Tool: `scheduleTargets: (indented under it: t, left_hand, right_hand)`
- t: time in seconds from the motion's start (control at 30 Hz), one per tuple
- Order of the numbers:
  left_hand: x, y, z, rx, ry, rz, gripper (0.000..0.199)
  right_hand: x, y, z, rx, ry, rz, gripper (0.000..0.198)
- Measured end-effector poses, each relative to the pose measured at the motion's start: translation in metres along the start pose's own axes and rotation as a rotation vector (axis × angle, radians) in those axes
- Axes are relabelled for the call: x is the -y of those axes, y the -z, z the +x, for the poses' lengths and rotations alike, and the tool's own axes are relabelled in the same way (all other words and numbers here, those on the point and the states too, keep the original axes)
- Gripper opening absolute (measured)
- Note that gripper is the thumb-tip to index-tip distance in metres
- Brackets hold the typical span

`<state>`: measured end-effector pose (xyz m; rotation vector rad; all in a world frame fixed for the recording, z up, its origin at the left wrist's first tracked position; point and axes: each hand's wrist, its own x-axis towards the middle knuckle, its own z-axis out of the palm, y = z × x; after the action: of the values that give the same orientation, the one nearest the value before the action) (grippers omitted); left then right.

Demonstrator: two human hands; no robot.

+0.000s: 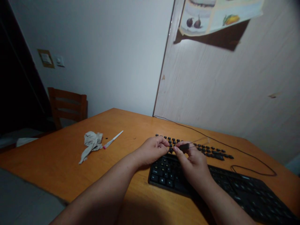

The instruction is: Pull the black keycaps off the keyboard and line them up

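A black keyboard (pixel 174 182) lies at the front right of the table, with bare switch spots at its upper left. Over its top edge, my left hand (pixel 154 150) is closed in a pinch, a small black keycap (pixel 171 150) at its fingertips. My right hand (pixel 195 162) faces it closely, thumb and fingers closed round a keycap puller with a dark handle (pixel 184 146) and thin wire loops pointing up and right. Behind the hands, loose black keycaps (pixel 208 150) lie in rows, partly hidden by my fingers.
To the left on the wooden table (pixel 131 125) are a crumpled grey cloth (pixel 92 142), a white brush (pixel 114 139) with a pink tip and a small dark piece (pixel 106 138). A black cable (pixel 255 157) curves along the right. A chair (pixel 67 104) stands beyond the left edge.
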<state>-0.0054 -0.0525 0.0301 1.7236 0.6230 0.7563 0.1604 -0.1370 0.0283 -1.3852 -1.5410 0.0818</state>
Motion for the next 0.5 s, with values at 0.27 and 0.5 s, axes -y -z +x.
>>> scheduleTargets:
  t: [0.27, 0.5]
  left_hand:
    - [0.0025, -0.0065, 0.0012, -0.014, 0.046, -0.088, 0.018]
    - [0.0030, -0.0091, 0.0024, -0.062, 0.077, -0.171, 0.020]
  right_hand:
    - [0.0039, -0.0022, -0.0033, 0.017, 0.136, -0.044, 0.015]
    - [0.0041, -0.0029, -0.0038, 0.049, 0.163, -0.060, 0.014]
